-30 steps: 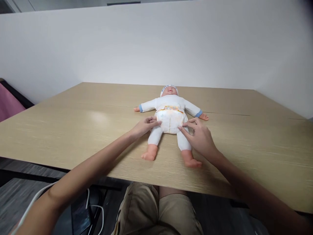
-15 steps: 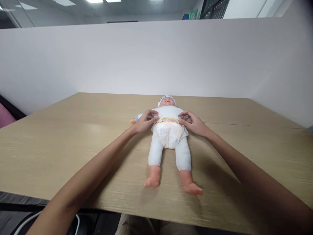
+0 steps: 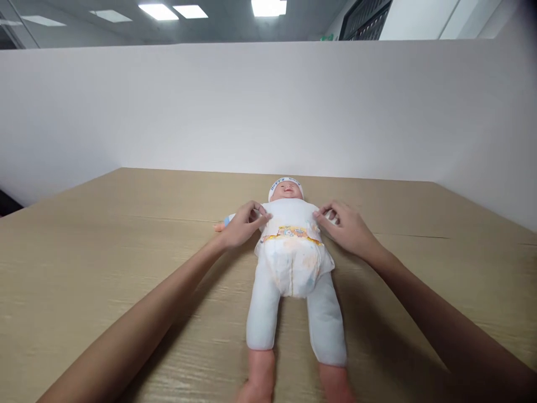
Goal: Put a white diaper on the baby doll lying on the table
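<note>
A baby doll (image 3: pixel 291 263) in white clothes and a white cap lies on its back on the wooden table (image 3: pixel 104 257), head away from me. It wears a white diaper (image 3: pixel 292 263) with a yellow patterned waistband. My left hand (image 3: pixel 241 225) grips the doll's side under its left-hand armpit, fingers curled around the torso. My right hand (image 3: pixel 346 228) holds the opposite side of the torso in the same way, covering the doll's arm there. The doll's feet reach the bottom edge of the view.
White partition walls (image 3: pixel 268 106) close off the table at the back and on the right. Ceiling lights show above the partition.
Both hands went from the diaper's sides up to the doll's torso under the arms. The doll has slid toward me along the table and now looks larger and closer.
</note>
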`<move>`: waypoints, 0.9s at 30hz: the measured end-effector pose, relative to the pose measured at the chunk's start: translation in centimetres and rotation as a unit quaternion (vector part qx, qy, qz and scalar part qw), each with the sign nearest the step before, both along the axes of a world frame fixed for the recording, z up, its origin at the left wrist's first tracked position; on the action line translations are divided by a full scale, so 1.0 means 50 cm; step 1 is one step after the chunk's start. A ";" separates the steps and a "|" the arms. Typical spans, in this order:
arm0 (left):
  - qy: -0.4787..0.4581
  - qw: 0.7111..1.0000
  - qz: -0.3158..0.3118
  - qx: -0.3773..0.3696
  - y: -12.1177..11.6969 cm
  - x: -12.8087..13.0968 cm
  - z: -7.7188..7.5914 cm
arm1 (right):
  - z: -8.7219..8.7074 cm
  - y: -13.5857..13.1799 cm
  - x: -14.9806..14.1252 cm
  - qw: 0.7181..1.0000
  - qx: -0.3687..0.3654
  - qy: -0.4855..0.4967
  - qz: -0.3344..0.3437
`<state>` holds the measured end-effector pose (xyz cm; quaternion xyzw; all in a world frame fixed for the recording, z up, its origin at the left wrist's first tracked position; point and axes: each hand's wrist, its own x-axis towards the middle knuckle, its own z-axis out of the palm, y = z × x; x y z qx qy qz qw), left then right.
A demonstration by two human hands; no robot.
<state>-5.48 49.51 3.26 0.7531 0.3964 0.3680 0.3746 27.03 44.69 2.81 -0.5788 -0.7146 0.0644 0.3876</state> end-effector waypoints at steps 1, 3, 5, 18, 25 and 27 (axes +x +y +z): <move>0.027 0.998 0.045 0.044 0.009 -0.010 -0.006 | -0.008 0.006 0.016 0.999 0.029 -0.025 -0.025; 0.105 0.978 0.123 0.129 0.025 -0.035 -0.017 | -0.025 0.014 0.047 0.996 0.027 -0.056 -0.058; 0.181 0.960 0.154 0.146 0.037 -0.055 -0.027 | -0.036 0.014 0.064 0.995 -0.038 -0.062 -0.071; 0.229 0.952 0.200 -0.028 -0.200 0.012 0.121 | 0.042 -0.137 -0.014 0.983 -0.167 0.029 -0.069; 0.066 0.986 0.126 -0.083 -0.645 -0.028 0.108 | 0.142 -0.439 0.009 0.971 -0.178 0.134 0.093; 0.078 0.987 0.075 -0.122 -0.773 -0.054 0.056 | 0.139 -0.549 0.008 0.969 -0.192 0.101 0.123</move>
